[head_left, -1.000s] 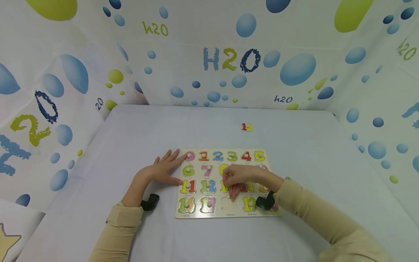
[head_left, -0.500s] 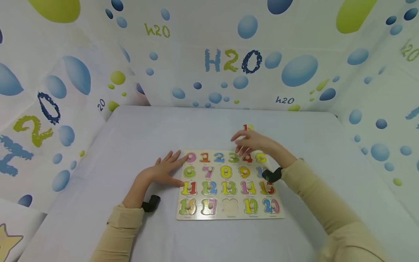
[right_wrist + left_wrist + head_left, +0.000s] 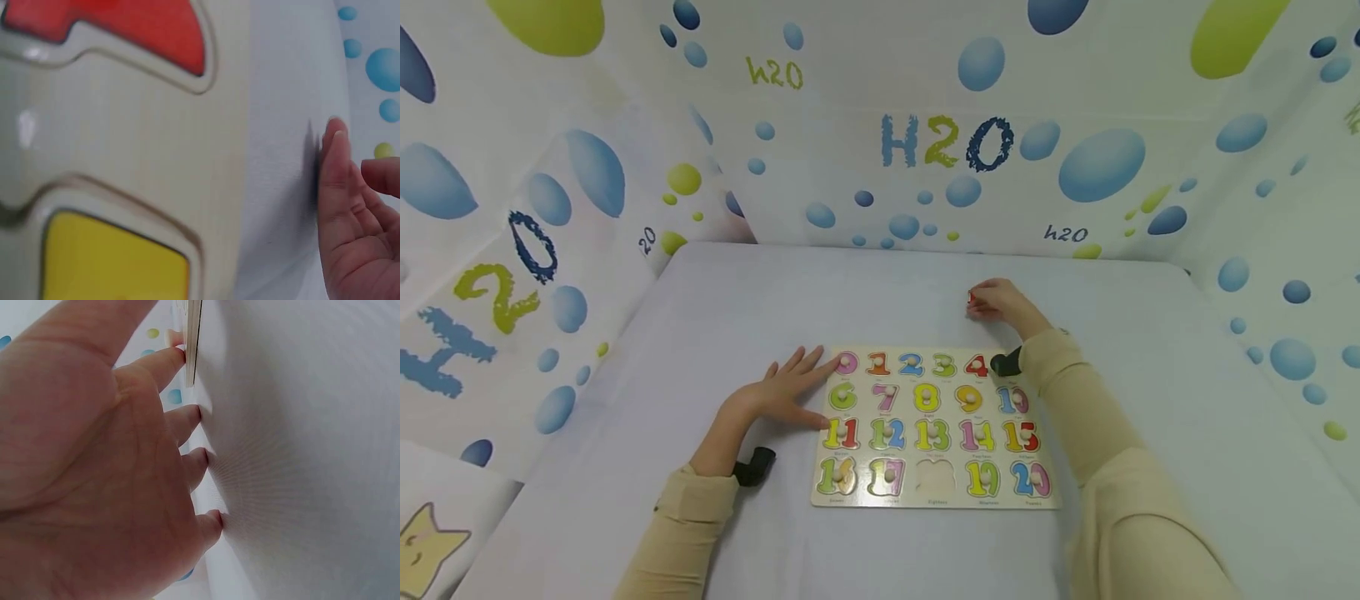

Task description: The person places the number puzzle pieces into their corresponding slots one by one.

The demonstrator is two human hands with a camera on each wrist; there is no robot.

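A wooden number puzzle board [image 3: 859,413] lies on the white table, with knobbed number pieces in it and a bare recess [image 3: 935,478] in its bottom row. My left hand [image 3: 781,397] is spread at the board's left edge, its thumb and index finger touching it; in the left wrist view its other fingertips [image 3: 214,522] rest on the cloth. Beyond the board, my right hand [image 3: 1000,300] is over a red-and-yellow number piece [image 3: 972,297], mostly hidden by the fingers. In the right wrist view its fingers [image 3: 335,175] are fairly straight and the thumb stands apart.
White cloth covers the table [image 3: 760,292]. A backdrop [image 3: 820,150] with blue and green drops and "H2O" lettering rises behind and at both sides. A dark wrist camera [image 3: 1006,363] overlaps the board's upper right corner.
The right hand has left the board's lower middle and moved away and to the right, over to the loose number piece. The left hand stays at the board's left edge. The head view has shifted slightly.
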